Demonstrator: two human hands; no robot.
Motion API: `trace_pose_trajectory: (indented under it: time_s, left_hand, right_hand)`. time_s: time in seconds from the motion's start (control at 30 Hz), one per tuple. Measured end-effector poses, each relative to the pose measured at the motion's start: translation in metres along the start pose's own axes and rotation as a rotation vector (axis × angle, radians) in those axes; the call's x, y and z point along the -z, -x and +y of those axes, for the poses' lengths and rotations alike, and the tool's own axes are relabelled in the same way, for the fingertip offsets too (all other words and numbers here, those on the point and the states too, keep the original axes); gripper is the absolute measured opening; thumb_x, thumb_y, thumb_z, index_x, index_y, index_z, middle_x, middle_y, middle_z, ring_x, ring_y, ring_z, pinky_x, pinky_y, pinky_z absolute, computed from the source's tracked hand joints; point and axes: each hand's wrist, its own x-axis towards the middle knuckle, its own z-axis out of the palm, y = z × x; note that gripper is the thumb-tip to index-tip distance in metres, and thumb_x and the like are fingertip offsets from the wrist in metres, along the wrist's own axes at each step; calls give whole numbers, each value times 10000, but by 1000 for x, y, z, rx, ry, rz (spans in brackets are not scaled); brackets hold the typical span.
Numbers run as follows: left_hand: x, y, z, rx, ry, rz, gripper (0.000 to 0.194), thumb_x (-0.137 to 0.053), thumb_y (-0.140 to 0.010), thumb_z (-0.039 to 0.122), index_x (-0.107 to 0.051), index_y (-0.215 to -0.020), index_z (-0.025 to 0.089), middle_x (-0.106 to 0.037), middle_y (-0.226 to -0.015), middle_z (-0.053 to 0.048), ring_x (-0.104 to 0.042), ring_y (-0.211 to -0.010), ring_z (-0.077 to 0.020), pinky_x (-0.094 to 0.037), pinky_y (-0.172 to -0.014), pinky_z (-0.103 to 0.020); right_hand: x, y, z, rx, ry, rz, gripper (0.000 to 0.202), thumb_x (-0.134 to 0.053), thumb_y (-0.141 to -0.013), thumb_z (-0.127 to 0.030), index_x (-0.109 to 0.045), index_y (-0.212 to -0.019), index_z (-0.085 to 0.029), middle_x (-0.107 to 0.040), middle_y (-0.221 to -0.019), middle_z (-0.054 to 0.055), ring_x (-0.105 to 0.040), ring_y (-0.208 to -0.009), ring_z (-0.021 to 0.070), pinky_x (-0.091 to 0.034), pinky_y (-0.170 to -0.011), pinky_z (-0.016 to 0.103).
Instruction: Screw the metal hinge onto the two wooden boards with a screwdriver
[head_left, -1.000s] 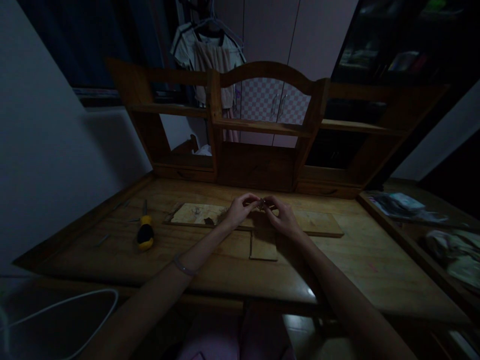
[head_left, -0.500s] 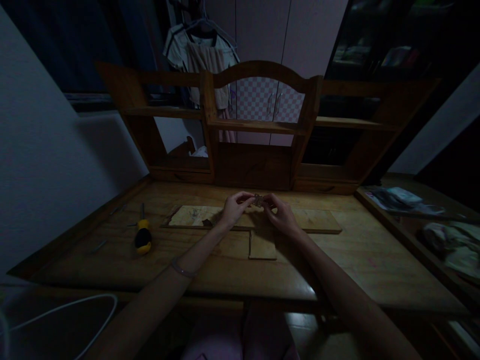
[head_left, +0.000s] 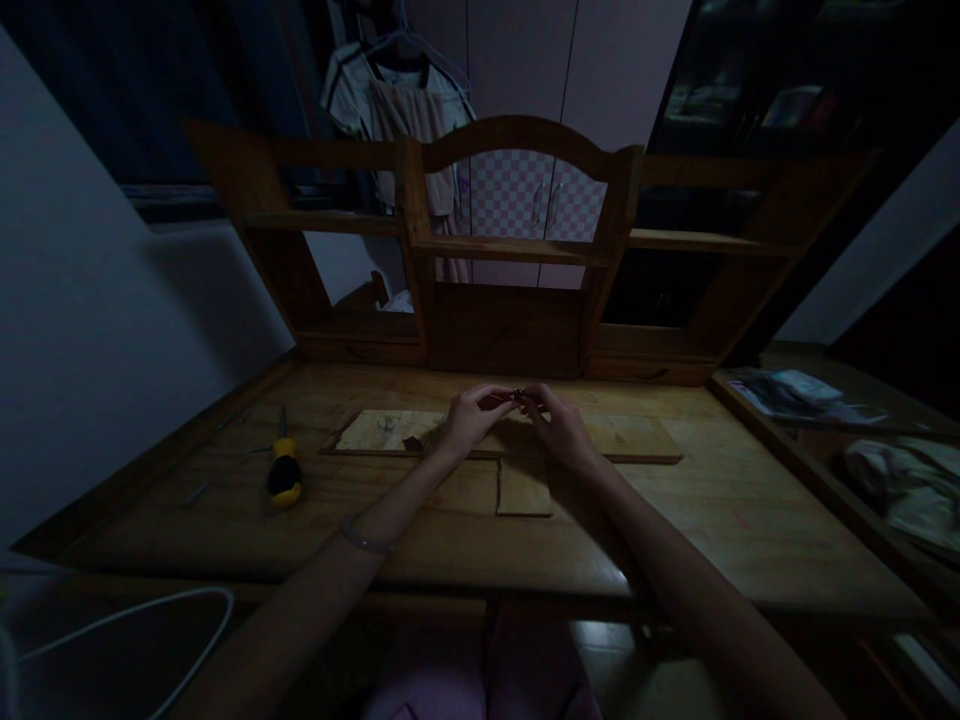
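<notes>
Between my fingertips is a small dark metal piece (head_left: 518,395), possibly a hinge, held above a long wooden board (head_left: 634,439). My left hand (head_left: 474,415) pinches its left side, and my right hand (head_left: 556,423) grips its right side. The fingers largely cover the piece. Below my hands a small square wooden piece (head_left: 524,490) lies against the long board's front edge. Some small bits (head_left: 387,427) rest on the board's left part. A yellow and black screwdriver (head_left: 285,472) lies to the left on the desk (head_left: 420,535).
A wooden shelf unit (head_left: 506,250) stands along the desk's back edge. Thin metal items (head_left: 199,492) lie at the desk's left. Papers and a packet (head_left: 806,388) sit on a surface at the right. A white cable (head_left: 187,594) loops below the desk's front left.
The small metal piece has been turned between my fingers and now shows a narrower, darker side. My fingertips have drawn slightly closer together around it.
</notes>
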Motion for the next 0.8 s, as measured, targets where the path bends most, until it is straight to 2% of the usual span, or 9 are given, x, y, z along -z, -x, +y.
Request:
trace_pose_trajectory:
  time_s: [0.2,0.47,0.8]
  left_hand:
    - [0,0,-4,-61,-49,28,235,-783,-781,361,-760,-922,174,-768,-933,-73,-731,-857,-204,-581,-820,-334]
    - [0,0,-4,-81,-81,29,232,-776,-788,349,-757,-948,182,-763,-948,-74,-727,-862,-202,-582,-824,-345]
    - [-1,3,1,-134,-110,-11,201,-698,-825,239,-736,-1007,163,-728,-1005,-80,-718,-894,-177,-606,-827,-311]
  right_hand:
    - [0,1,1,37,45,-20,149,-489,-986,-281,-604,-1073,-245,-714,-1029,60,-685,-918,201,-507,-807,319]
    - [-2,2,5,30,70,-39,182,-477,-1007,-311,-618,-1103,-246,-725,-1002,52,-702,-825,182,-528,-731,293]
    - [-1,2,6,59,129,-23,187,-501,-1000,-307,-649,-1093,-240,-742,-1026,60,-706,-845,191,-525,-756,308]
